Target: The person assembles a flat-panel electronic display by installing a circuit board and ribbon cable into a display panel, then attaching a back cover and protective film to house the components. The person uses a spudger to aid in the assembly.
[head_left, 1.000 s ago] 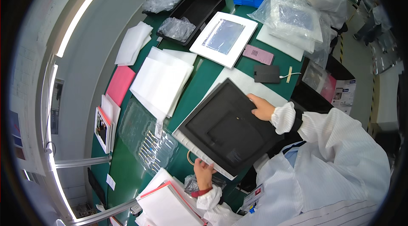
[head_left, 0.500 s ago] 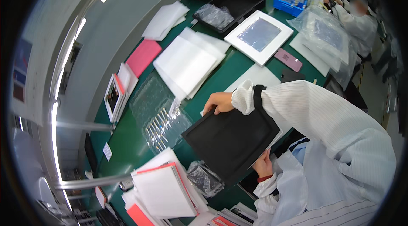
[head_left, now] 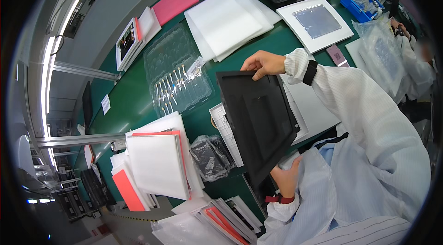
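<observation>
Pinched along its upper edge by my right hand (head_left: 264, 64), a black rectangular panel (head_left: 258, 120) with a raised rim and recessed middle stands tilted. My left hand (head_left: 287, 177) is at its lower edge, thumb apart and fingers partly hidden behind the panel. A white ribbed plastic part (head_left: 226, 134) shows on the table beyond the panel, mostly covered by it. A pale grey sheet (head_left: 316, 104) lies under my right forearm. A clear blister tray (head_left: 170, 51) holding several small cables (head_left: 170, 88) sits beyond my hands.
A stack of white foam sheets (head_left: 226, 19), a pink pad (head_left: 175, 5) and a white frame with a screen (head_left: 316, 23) lie farther off. White and red boards (head_left: 157, 162) and a black plastic bag (head_left: 210, 157) are nearer. Another person's hand (head_left: 400, 27) is at right.
The black panel has been tipped up more steeply, uncovering the white ribbed part. My right hand has lifted its upper edge. The whole view has shifted as my head turned.
</observation>
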A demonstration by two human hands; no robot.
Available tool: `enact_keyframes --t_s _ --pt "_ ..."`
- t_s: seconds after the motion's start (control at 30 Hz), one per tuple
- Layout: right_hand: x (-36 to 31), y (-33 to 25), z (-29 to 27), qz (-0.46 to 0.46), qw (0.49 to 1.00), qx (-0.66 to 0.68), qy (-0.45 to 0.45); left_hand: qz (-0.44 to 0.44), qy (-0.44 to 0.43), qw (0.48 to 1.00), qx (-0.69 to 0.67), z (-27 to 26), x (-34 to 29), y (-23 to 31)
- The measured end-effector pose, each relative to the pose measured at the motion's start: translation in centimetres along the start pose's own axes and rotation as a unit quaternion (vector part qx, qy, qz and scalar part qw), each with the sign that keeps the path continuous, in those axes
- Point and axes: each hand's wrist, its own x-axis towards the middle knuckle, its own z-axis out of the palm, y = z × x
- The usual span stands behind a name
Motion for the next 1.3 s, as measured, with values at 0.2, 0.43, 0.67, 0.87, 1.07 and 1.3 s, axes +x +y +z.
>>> enact_keyframes --t_s 0.2,0.43,0.67,0.87,1.07,1.3 --pt "-2.7 -0.3 -0.8 -0.016 0.991 0.013 0.129 0.131 0.008 0.982 0.133 1.7 0.9 2.0" --pt "-18.2 -4.2 4.0 0.028 0.962 -0.236 0.137 0.096 -0.176 0.977 -0.070 4.6 1.3 2.6" --pt "-27.2 0.3 15.6 0.104 0.815 -0.080 0.565 0.238 -0.286 0.928 0.019 6.7 2.4 4.6" --pt "-28.2 4.9 11.6 -0.103 0.677 0.115 0.720 0.179 -0.288 0.940 0.026 4.5 3.8 1.1" --pt "-28.9 6.9 9.1 -0.136 0.654 0.233 0.707 -0.085 -0.228 0.970 -0.015 -0.5 2.9 -5.6" --pt "-30.4 12.6 7.1 -0.132 0.647 0.364 0.657 -0.268 -0.208 0.938 -0.066 -3.1 1.0 -12.3"
